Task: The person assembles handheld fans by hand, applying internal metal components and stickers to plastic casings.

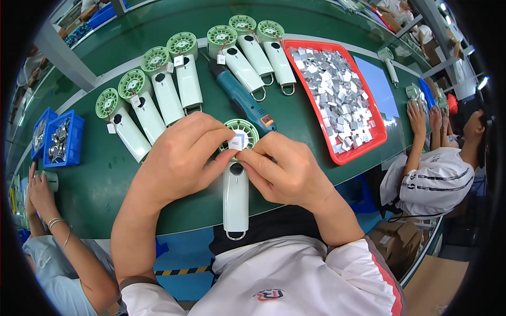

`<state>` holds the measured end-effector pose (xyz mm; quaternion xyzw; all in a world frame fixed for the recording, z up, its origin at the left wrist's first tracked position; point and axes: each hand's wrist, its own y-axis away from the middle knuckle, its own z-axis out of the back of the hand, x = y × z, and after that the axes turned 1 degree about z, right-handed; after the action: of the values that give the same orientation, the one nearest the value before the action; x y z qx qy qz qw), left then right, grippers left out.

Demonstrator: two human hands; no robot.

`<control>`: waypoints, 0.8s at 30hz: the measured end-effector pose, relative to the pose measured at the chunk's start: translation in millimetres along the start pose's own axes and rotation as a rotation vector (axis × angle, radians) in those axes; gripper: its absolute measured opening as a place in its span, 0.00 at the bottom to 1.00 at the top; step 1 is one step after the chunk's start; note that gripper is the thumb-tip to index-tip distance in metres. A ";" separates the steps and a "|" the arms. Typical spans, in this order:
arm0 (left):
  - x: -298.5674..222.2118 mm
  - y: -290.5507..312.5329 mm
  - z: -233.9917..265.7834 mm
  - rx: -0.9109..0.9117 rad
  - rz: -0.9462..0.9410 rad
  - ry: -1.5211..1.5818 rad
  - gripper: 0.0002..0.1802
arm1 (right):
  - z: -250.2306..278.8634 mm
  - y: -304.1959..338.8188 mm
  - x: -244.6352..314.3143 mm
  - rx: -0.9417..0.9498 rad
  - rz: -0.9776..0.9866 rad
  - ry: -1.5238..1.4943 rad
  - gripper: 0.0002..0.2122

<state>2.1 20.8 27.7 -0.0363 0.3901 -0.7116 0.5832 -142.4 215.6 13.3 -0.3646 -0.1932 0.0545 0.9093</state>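
Observation:
A pale green handheld fan [235, 203] lies at the table's near edge, its round head away from me and its loop end toward me. Over the fan's head, my left hand [182, 155] pinches a small white square piece [236, 142] between thumb and fingers. My right hand [287, 168] is closed at the fan's neck, its fingertips meeting the lower edge of the square. What those fingertips grip is hidden. Just beyond my right hand lies a teal electric screwdriver [240, 95].
Several similar fans, one of them here [171, 97], stand in an arc beyond my hands, small white squares hanging from wires. A red tray [383, 138] of silver-white squares is on the right. Blue bins [79, 126] hold metal parts at left. Co-workers [437, 179] sit on both sides.

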 end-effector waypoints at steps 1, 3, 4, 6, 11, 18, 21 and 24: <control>-1.0 -0.2 0.6 0.004 0.007 -0.006 0.19 | 1.1 0.1 0.0 0.015 0.013 0.024 0.12; -2.2 -0.2 1.0 0.009 0.015 -0.011 0.19 | 0.9 1.0 -0.5 0.007 0.012 0.013 0.12; -2.5 -0.7 1.2 0.010 0.017 -0.013 0.19 | 1.0 1.3 -0.8 -0.004 0.012 0.005 0.12; -2.6 -1.4 1.1 0.010 0.017 -0.013 0.19 | -1.2 4.4 -2.5 -0.035 -0.006 -0.020 0.12; -1.0 1.5 -1.2 0.006 0.016 -0.002 0.19 | 0.2 0.8 -2.5 -0.023 -0.002 -0.010 0.13; -1.7 1.4 0.4 0.016 0.022 -0.008 0.19 | 8.8 -3.4 -6.3 0.113 0.154 0.108 0.12; -1.7 0.1 0.6 0.021 0.027 -0.001 0.19 | 18.5 -3.7 -8.0 0.077 0.090 0.027 0.14; -4.1 -1.0 0.5 0.017 0.028 -0.002 0.19 | 20.9 -10.1 -8.9 -0.011 0.016 -0.048 0.15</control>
<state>2.9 24.1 30.3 -0.0265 0.3839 -0.7066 0.5939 -159.1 219.5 31.2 -0.3697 -0.2125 0.0693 0.9019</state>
